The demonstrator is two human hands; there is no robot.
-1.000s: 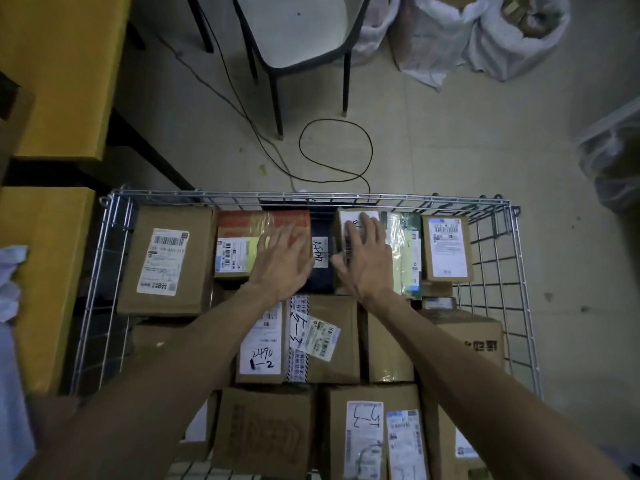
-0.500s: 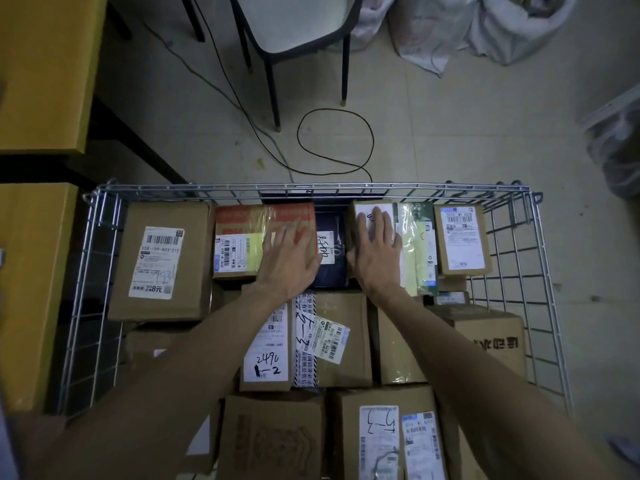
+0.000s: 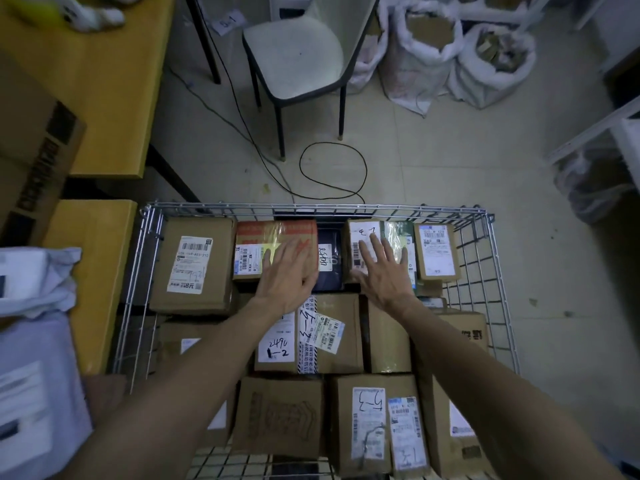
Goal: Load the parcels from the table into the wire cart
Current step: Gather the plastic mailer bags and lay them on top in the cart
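At the far row of the silver wire cart, both hands lie flat on packed stock. On the left hand, the fingers are straight and spread, laid on the red-and-brown taped cardboard parcel. The right hand is likewise flat, on the white-labelled brown cardboard parcel. Neither grips anything. 1 dark navy parcel sits between those 2.

Step in hand, as judged: settling the row. The next move calls for lifting both hands clear and reaching left to the yellow bench, where a large brown carton and white poly mailers wait
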